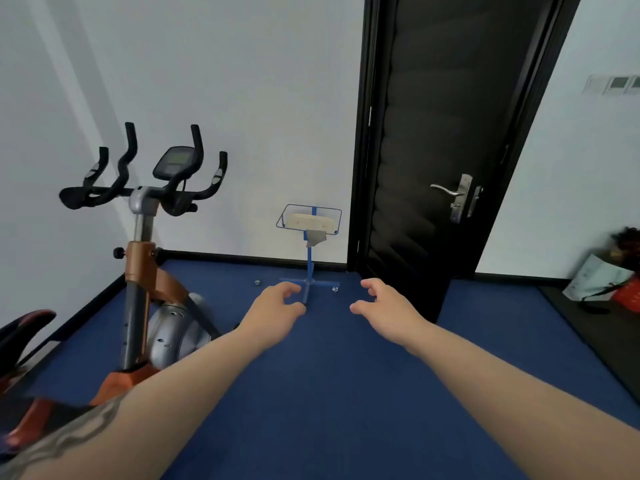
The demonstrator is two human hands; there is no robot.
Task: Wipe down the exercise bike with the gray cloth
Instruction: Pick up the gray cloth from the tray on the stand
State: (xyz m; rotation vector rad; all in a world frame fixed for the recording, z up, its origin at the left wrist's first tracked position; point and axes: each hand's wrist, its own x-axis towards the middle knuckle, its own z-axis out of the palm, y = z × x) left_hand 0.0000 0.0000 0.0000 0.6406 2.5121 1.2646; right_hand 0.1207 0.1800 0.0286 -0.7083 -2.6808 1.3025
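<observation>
1. Against the white wall, just left of the black door (446, 133), stands a blue stand (310, 258) with a wire basket (309, 218) on top; take this stand as your landmark.
2. Your gray cloth (316, 238) hangs from the underside of that basket, against the stand's post, and neither hand touches it.
3. Inside the basket lies a pale, oblong object (310, 221); you cannot tell what it is.
4. Your left hand (277, 308) reaches out in front of the stand's cross-shaped foot, on its left side, with fingers loosely curled and nothing held.
5. Your right hand (384, 308) is stretched forward to the right of the foot, fingers relaxed and slightly bent, thumb pointing toward the left hand, also holding nothing.
6. Both hands float over the blue floor (329, 393), apart from each other, with the stand's foot showing in the gap between them.
7. Your exercise bike (149, 265) stands well to the left of the stand, with black handlebars (145, 188), a small display (175, 161), an orange and gray frame, and a silver flywheel cover low down.
8. Its red and black saddle (24, 327) shows at the left edge of the view, nearer to you than the stand.
9. Two small silvery items lie on the floor beside the stand's foot, one on each side; they are too small to name.
10. Far to the right of the stand, past the door, bags (602, 278) sit by the wall.
</observation>
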